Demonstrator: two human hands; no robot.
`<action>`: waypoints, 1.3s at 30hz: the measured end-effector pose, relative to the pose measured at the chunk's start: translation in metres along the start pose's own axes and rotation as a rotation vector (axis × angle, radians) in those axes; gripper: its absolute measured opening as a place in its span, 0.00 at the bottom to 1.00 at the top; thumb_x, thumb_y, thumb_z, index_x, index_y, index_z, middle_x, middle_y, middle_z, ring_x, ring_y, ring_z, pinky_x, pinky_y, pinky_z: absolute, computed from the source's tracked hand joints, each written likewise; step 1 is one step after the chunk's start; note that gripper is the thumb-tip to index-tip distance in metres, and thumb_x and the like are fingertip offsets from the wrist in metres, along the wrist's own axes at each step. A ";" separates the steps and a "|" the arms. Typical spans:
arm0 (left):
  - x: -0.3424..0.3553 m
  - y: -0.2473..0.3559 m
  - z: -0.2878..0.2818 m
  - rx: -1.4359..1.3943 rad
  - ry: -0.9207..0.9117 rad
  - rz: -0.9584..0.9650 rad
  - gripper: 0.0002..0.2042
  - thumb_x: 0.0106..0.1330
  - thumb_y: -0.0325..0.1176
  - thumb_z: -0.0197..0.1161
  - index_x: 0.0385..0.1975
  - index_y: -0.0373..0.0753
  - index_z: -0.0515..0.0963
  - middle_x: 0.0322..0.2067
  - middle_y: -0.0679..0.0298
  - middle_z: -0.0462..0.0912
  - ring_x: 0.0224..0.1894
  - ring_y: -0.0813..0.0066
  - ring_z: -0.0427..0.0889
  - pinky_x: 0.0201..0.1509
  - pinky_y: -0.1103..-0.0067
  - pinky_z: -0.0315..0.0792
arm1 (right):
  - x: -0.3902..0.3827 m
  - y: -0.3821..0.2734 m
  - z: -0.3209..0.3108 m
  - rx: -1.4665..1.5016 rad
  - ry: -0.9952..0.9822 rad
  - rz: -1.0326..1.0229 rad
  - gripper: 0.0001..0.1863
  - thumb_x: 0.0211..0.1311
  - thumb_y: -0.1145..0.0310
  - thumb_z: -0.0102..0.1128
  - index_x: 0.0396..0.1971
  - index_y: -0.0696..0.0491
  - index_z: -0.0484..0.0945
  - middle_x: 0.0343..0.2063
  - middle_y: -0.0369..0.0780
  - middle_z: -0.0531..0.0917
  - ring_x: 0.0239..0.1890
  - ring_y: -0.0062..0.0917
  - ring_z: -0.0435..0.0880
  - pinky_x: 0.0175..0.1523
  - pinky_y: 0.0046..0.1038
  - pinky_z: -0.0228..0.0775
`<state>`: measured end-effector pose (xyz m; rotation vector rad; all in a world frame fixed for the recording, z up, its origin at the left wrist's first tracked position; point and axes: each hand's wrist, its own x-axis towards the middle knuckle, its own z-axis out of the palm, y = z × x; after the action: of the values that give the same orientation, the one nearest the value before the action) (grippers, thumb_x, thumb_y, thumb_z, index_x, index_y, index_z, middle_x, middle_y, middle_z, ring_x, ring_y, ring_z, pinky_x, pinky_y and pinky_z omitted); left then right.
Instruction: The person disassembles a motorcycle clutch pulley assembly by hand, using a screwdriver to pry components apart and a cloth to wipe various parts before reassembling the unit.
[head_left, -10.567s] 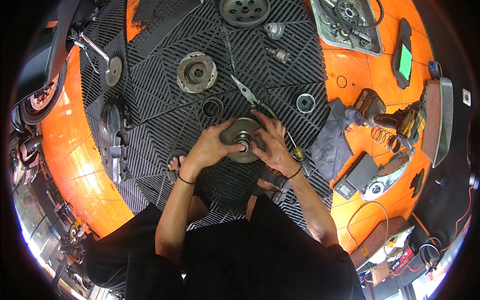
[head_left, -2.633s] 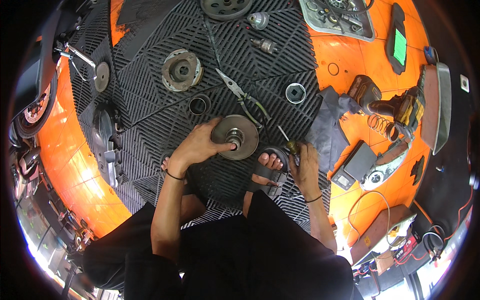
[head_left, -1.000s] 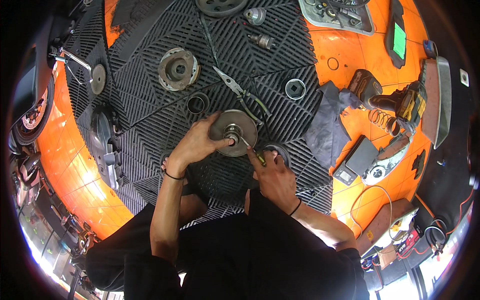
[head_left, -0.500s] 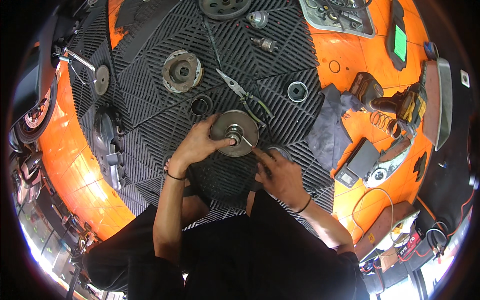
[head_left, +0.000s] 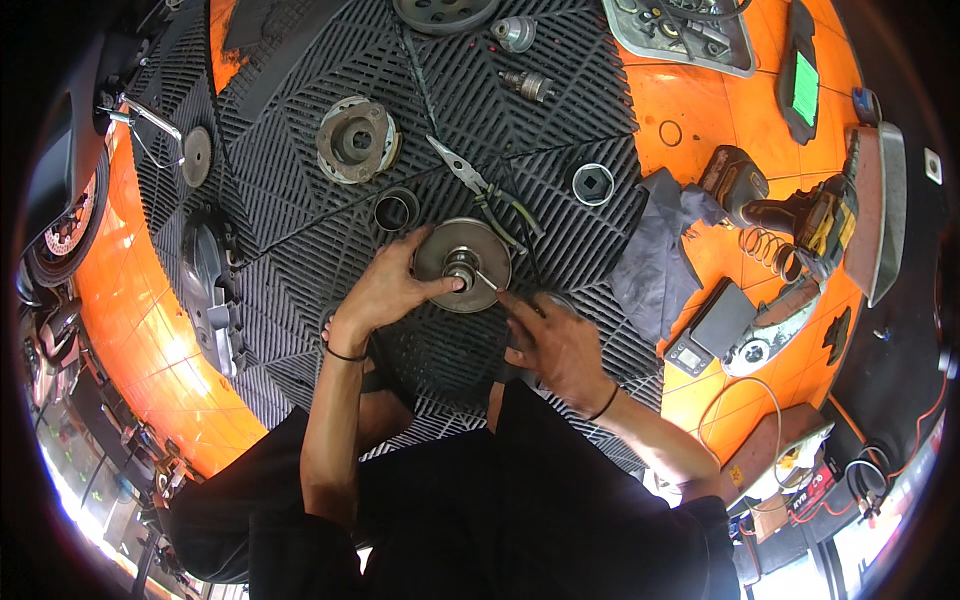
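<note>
Trainee: Where is the workpiece?
Instructor: The metal disc (head_left: 487,248) is over the black slatted mat (head_left: 300,240), centrally in front of the person. Its stepped hub (head_left: 459,262) faces up. Whether the disc touches the mat cannot be told.

Trainee: How is it secured?
Instructor: By the left hand (head_left: 385,285). The fingers grasp the rim at the left and the thumb bears on the hub's end.

Trainee: And the right hand (head_left: 563,350)?
Instructor: It grasps a slim tool; only the bright shaft (head_left: 489,283) shows, the handle being hidden. The index finger extends along the shaft, and the tip meets the side of the hub or lies just beside it.

Trainee: How should this be done well?
Instructor: In my judgement, seat the tip squarely before applying force. Use short, light pressure and let the index finger steer. The left thumb sits close to the tip, so direct any push away from it; a slip could cut the thumb or score the hub. Brace the rim so the disc cannot turn.

Trainee: What lies around it?
Instructor: Pliers (head_left: 487,197) just beyond the disc, a dark open ring (head_left: 412,203) to their left, and a socket (head_left: 594,185) to their right. Farther right, a dark cloth (head_left: 655,260) extends over the mat's edge.
</note>
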<state>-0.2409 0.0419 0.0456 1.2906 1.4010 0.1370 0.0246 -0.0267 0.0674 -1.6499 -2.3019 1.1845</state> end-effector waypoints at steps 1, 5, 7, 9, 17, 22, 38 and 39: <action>0.000 0.006 -0.001 -0.008 -0.005 -0.007 0.44 0.55 0.46 0.79 0.65 0.21 0.69 0.55 0.38 0.82 0.58 0.49 0.83 0.62 0.66 0.76 | -0.004 -0.007 0.008 -0.043 0.040 0.026 0.25 0.68 0.60 0.65 0.64 0.41 0.77 0.39 0.39 0.82 0.31 0.33 0.86 0.32 0.33 0.81; 0.000 0.006 0.000 0.013 0.021 0.008 0.42 0.55 0.44 0.80 0.64 0.21 0.70 0.52 0.39 0.84 0.56 0.52 0.85 0.60 0.67 0.77 | -0.012 -0.016 0.033 -0.232 0.148 0.056 0.25 0.70 0.61 0.62 0.66 0.38 0.76 0.41 0.40 0.82 0.32 0.33 0.87 0.32 0.34 0.82; 0.000 0.000 0.002 -0.048 0.029 -0.017 0.41 0.56 0.44 0.80 0.64 0.21 0.70 0.50 0.40 0.85 0.53 0.54 0.86 0.59 0.68 0.77 | -0.011 -0.020 0.038 -0.237 0.139 0.066 0.28 0.65 0.67 0.59 0.67 0.41 0.75 0.41 0.39 0.80 0.37 0.35 0.84 0.35 0.36 0.82; 0.000 0.001 0.003 -0.077 0.033 -0.037 0.42 0.56 0.44 0.80 0.64 0.21 0.70 0.49 0.40 0.86 0.51 0.56 0.87 0.57 0.68 0.78 | -0.011 -0.021 0.038 -0.248 0.128 0.083 0.30 0.62 0.69 0.58 0.67 0.42 0.75 0.41 0.39 0.79 0.39 0.36 0.83 0.37 0.37 0.82; 0.003 -0.004 0.004 -0.034 0.020 0.005 0.42 0.58 0.40 0.78 0.67 0.21 0.66 0.51 0.46 0.85 0.45 0.66 0.86 0.49 0.73 0.80 | -0.004 -0.005 0.011 -0.043 0.152 0.131 0.24 0.67 0.65 0.65 0.63 0.41 0.78 0.39 0.38 0.82 0.32 0.34 0.87 0.33 0.34 0.80; 0.003 -0.004 0.005 -0.097 0.011 -0.014 0.42 0.58 0.41 0.78 0.67 0.22 0.67 0.52 0.46 0.85 0.46 0.65 0.86 0.51 0.72 0.80 | -0.006 0.019 -0.003 -0.012 0.246 0.114 0.23 0.66 0.65 0.66 0.61 0.44 0.80 0.42 0.39 0.83 0.35 0.35 0.86 0.37 0.36 0.79; 0.003 -0.007 0.006 0.078 0.092 0.093 0.41 0.59 0.43 0.78 0.67 0.24 0.68 0.55 0.44 0.83 0.54 0.59 0.85 0.59 0.68 0.77 | 0.114 0.052 0.000 0.057 0.188 -0.105 0.34 0.55 0.70 0.72 0.62 0.57 0.71 0.49 0.55 0.81 0.49 0.54 0.80 0.54 0.46 0.74; 0.003 -0.007 0.005 0.035 0.063 0.075 0.41 0.59 0.43 0.78 0.67 0.24 0.68 0.56 0.44 0.83 0.55 0.59 0.84 0.59 0.68 0.76 | 0.120 0.054 -0.008 0.096 0.088 -0.071 0.32 0.54 0.69 0.72 0.60 0.58 0.71 0.47 0.55 0.81 0.48 0.54 0.81 0.53 0.47 0.74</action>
<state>-0.2403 0.0387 0.0376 1.3786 1.4142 0.2070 0.0200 0.0843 -0.0042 -1.5422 -2.1956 1.1636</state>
